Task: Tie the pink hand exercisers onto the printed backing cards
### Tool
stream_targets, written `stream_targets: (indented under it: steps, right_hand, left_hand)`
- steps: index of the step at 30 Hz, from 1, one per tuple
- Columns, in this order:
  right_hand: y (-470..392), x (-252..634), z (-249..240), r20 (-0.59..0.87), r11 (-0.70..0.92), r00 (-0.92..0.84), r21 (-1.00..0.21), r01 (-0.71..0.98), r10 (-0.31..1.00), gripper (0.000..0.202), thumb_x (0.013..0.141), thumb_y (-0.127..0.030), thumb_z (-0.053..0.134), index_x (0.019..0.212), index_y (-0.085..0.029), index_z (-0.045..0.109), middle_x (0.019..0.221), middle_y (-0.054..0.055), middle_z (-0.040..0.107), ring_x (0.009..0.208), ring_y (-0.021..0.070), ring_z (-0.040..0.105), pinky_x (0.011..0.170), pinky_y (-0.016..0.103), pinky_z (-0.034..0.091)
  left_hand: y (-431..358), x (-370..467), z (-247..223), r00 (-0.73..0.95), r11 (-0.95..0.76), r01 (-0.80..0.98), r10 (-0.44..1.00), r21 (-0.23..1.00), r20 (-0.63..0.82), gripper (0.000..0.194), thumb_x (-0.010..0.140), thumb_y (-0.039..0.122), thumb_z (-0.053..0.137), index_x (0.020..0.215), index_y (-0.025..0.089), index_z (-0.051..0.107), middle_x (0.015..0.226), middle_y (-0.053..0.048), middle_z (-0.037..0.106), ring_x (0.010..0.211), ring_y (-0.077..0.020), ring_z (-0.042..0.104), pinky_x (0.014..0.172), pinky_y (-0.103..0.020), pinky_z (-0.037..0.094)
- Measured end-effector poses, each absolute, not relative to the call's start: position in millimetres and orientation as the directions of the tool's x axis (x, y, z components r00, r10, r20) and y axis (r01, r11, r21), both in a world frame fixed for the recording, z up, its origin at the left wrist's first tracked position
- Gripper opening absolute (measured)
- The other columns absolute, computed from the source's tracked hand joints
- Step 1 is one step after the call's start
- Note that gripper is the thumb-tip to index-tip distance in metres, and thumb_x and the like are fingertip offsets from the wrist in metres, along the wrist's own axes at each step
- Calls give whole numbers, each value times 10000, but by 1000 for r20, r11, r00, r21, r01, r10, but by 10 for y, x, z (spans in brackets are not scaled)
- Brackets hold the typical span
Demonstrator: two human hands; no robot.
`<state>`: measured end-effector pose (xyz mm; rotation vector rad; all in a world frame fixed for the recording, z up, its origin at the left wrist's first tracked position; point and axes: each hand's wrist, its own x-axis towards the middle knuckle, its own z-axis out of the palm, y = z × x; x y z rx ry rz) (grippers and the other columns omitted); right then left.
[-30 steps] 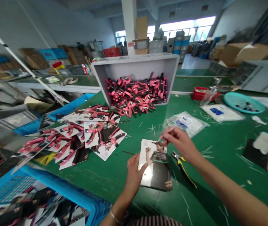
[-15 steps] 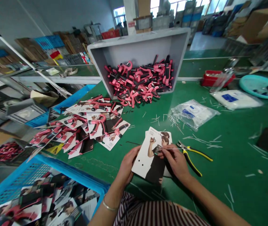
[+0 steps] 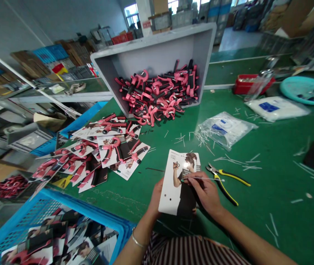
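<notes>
My left hand [image 3: 156, 198] grips a printed backing card [image 3: 173, 195] by its left edge, with its fingers partly hidden behind the card. The card shows a person's picture and has two small holes low on its white side. Over the card's right side, my right hand [image 3: 205, 191] pinches a thin white cable tie [image 3: 208, 178], which sticks out to the right. Part of another card shows behind the held one. Just right of my right hand lie yellow-and-black cutting pliers [image 3: 225, 180], their handles spread.
A grey bin [image 3: 157, 44] tipped toward me holds many pink-and-black hand grips [image 3: 159, 92]. Carded grips [image 3: 115, 143] are piled at left, above a blue basket [image 3: 90, 209] of cards. Bags of ties [image 3: 225, 129], loose ties, a red box [image 3: 252, 82] and a turquoise tray [image 3: 289, 94] lie at right.
The view has shifted slightly. The card has turned a little more upright in my left hand, and my right hand with the cable tie has moved slightly down along it.
</notes>
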<state>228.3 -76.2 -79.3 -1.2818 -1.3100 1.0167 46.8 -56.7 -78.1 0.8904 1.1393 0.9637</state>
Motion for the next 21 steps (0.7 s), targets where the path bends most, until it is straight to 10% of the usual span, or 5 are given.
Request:
stream_targets:
  steps: [9, 14, 21]
  right_hand:
    - [-704, 2295, -777, 261, 266, -56, -934, 239, 964, 133, 929, -302, 569, 891, -228, 672, 944, 50, 679, 983, 224, 611, 936, 381, 452]
    - [-668, 2379, -759, 141, 160, -129, -975, 152, 982, 144, 926, -314, 575, 932, -222, 686, 955, 45, 684, 945, 204, 624, 904, 339, 460]
    - [-677, 2429, -735, 58, 77, -178, -992, 102, 982, 173, 923, -346, 576, 950, -219, 690, 962, 39, 696, 946, 207, 633, 896, 326, 454]
  left_hand:
    - [-532, 547, -520, 196, 20, 328, 977, 945, -88, 343, 745, 257, 655, 1078, 175, 663, 924, -51, 705, 794, -204, 611, 710, -276, 484]
    - [-644, 427, -372, 162, -89, 815, 984, 573, -77, 172, 806, 195, 583, 958, 192, 665, 898, -79, 616, 811, -223, 607, 734, -308, 462]
    - [-872, 127, -10, 519, -82, 476, 830, 876, -204, 226, 918, 186, 481, 1012, 213, 685, 913, -53, 617, 884, -183, 595, 809, -277, 482]
